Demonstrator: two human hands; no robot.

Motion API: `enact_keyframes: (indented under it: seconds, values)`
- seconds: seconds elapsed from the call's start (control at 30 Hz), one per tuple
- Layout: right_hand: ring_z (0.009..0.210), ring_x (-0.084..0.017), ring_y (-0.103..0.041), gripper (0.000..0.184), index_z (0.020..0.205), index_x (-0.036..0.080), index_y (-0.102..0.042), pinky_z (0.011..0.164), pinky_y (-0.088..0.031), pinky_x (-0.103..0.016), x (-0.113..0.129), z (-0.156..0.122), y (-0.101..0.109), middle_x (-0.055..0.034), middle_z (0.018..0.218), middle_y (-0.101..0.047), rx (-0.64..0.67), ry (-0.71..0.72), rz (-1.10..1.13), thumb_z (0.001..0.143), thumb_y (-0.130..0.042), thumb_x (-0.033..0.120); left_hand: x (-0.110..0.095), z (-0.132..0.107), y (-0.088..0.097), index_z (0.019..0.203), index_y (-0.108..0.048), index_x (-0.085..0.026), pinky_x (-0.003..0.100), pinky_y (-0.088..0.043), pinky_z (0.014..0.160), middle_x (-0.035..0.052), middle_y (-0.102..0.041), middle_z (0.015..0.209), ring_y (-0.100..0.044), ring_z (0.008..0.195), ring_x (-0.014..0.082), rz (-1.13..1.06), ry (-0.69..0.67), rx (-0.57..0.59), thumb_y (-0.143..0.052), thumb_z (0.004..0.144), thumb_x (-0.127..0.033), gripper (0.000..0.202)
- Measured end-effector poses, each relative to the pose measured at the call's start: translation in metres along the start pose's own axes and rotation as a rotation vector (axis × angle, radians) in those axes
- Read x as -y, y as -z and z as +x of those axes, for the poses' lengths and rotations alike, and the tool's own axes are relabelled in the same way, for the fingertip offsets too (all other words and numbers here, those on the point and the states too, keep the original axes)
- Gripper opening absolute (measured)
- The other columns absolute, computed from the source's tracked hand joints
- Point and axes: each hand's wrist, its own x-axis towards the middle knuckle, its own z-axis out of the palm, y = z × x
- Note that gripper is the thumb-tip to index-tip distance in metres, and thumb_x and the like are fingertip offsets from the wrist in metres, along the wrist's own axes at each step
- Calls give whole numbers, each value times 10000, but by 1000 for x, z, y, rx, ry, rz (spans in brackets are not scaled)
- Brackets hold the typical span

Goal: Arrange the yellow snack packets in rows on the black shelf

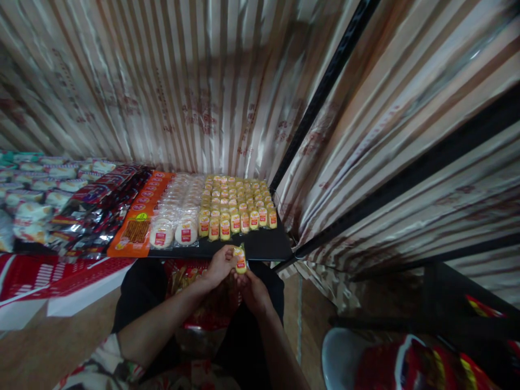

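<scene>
A small yellow wrapped snack [240, 260] with a red and white label is upright between my two hands, just in front of the black shelf's edge. My left hand [221, 265] pinches it from the left side. From below, my right hand [252, 290] grips its lower end. Rows of the same yellow wrapped snacks [234, 222] stand on the shelf [262, 244] beyond my hands. A large red bag [189, 279] sits between my knees, partly hidden by my forearms; what it holds is hard to make out.
Left along the shelf lie round white wrapped crackers [161, 234], orange packs of sticks [134, 232], dark red packets [87, 211] and white packets [32, 219]. Black rack posts [320, 76] slant at right. A pale stool or tub [339, 352] stands lower right, beside red packages [377, 368].
</scene>
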Motion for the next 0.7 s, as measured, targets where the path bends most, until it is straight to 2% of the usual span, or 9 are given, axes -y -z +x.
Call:
enact_keyframes:
  seconds: [0.1, 0.2, 0.33, 0.4, 0.53, 0.7]
  values:
    - [689, -169, -647, 280, 815, 198, -625, 573, -466, -227, 1, 0, -2, -44, 724, -687, -22, 48, -74, 703, -596, 452, -1, 2, -1, 944, -572, -132, 193, -495, 624, 22, -636, 802, -596, 676, 94, 0, -20, -23, -535, 744, -126, 204]
    - [630, -173, -629, 330, 840, 186, -621, 520, -438, -237, 8, -2, -4, -40, 707, -679, -96, 192, -305, 718, -550, 484, -4, 8, 1, 939, -579, -138, 189, -496, 657, 17, -634, 813, -594, 704, 91, 11, -88, -46, -544, 732, -104, 213]
    - [741, -189, -621, 373, 949, 165, -625, 688, -469, -298, 24, -6, -10, -66, 839, -682, -342, 505, -757, 772, -450, 443, -12, 14, 1, 975, -587, -152, 194, -498, 671, 15, -642, 835, -595, 729, 95, 42, -121, -82, -556, 716, -87, 269]
    - [794, -190, -609, 371, 993, 161, -620, 762, -457, -315, 32, -6, -14, -79, 909, -667, -415, 641, -921, 791, -432, 408, -17, 15, 0, 966, -594, -153, 198, -494, 664, 12, -643, 821, -592, 717, 97, 86, -127, -90, -553, 716, -85, 262]
    - [762, -183, -583, 358, 1047, 148, -607, 761, -455, -311, 41, -1, -21, -81, 890, -641, -372, 783, -1111, 815, -439, 363, -26, 16, -4, 951, -607, -167, 207, -485, 674, 5, -651, 805, -586, 707, 98, 212, -150, -143, -562, 720, -93, 246]
    - [907, -247, -539, 401, 1131, 103, -556, 823, -441, -363, 41, 10, -26, -131, 968, -613, -440, 914, -1307, 800, -479, 315, -33, 18, -10, 962, -604, -185, 208, -490, 693, -8, -653, 799, -587, 699, 91, 275, -154, -213, -584, 733, -121, 239]
